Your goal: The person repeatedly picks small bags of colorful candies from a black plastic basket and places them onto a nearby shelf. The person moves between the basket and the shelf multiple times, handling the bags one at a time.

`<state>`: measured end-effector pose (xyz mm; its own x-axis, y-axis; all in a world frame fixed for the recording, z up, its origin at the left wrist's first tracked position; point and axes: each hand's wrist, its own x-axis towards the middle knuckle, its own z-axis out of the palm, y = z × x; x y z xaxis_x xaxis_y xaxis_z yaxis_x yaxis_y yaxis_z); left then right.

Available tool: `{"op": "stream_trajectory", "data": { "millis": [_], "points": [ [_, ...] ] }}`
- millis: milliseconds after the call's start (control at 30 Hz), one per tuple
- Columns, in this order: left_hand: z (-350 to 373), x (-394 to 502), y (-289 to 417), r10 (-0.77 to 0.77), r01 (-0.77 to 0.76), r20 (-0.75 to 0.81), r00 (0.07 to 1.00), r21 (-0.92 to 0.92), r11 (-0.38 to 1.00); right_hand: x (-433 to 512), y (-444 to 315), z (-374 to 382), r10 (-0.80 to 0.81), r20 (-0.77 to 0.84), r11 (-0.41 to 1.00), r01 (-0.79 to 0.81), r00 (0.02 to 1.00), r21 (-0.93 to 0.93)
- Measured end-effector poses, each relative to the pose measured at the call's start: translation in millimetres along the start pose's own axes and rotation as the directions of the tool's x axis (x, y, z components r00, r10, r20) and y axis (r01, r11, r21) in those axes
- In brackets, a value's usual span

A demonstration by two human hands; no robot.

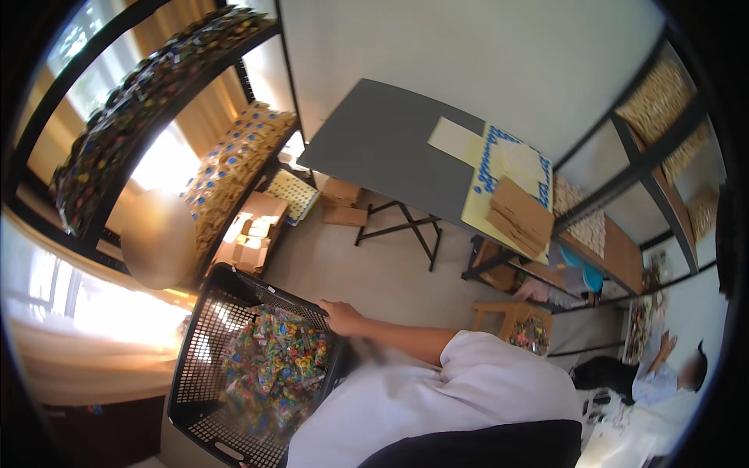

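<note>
A black plastic crate (193, 351) with mesh walls stands tilted in the lower left, holding many small colourful wrapped packets (281, 351). My right hand (342, 317) grips the crate's upper right rim, its arm stretched out from a white sleeve. Of my left hand (243, 465) only a bit of finger shows at the bottom edge, beside the crate's rim near its handle slot; the rest is hidden, and its grip cannot be made out.
Shelves (193, 158) of packets stand left, with open cardboard boxes (251, 228) below. A grey folding table (386, 140) bears yellow sheets and folded cardboard (521, 216). A wooden stool (488, 307) holds a bag of packets. Another person (661, 374) sits at far right.
</note>
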<state>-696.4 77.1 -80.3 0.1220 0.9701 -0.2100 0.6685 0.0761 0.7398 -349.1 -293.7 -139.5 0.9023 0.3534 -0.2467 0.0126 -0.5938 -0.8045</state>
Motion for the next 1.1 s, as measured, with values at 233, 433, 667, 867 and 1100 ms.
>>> {"op": "stream_trajectory", "data": {
  "millis": [233, 433, 667, 867, 1100],
  "points": [
    [35.4, -26.8, 59.6, 0.287, -0.340, 0.232, 0.929, 0.236, 0.910, -161.0, 36.0, -43.9, 0.239, -0.274, 0.963, -0.192, 0.932, 0.188],
    [46.2, 5.3, 77.0, 0.457, -0.586, 0.449, 0.768, 0.204, 0.784, -255.8, 36.3, -26.6, 0.401, -0.422, 0.907, -0.288, 0.813, 0.308],
    [67.2, 30.9, 84.2, 0.531, -0.757, 0.668, 0.521, 0.073, 0.649, -356.8, 41.4, 1.5, 0.646, -0.504, 0.763, -0.471, 0.573, 0.442],
    [65.9, 21.6, 49.7, 0.465, -0.757, 0.755, 0.462, 0.062, 0.650, -446.8, 46.3, 62.8, 0.689, -0.593, 0.709, -0.556, 0.416, 0.434],
    [58.2, -49.9, 51.8, 0.606, -0.944, 0.747, 0.275, 0.091, 0.316, -521.2, 56.4, 84.0, 0.755, -0.573, 0.640, -0.549, 0.318, 0.538]
  ]
}}
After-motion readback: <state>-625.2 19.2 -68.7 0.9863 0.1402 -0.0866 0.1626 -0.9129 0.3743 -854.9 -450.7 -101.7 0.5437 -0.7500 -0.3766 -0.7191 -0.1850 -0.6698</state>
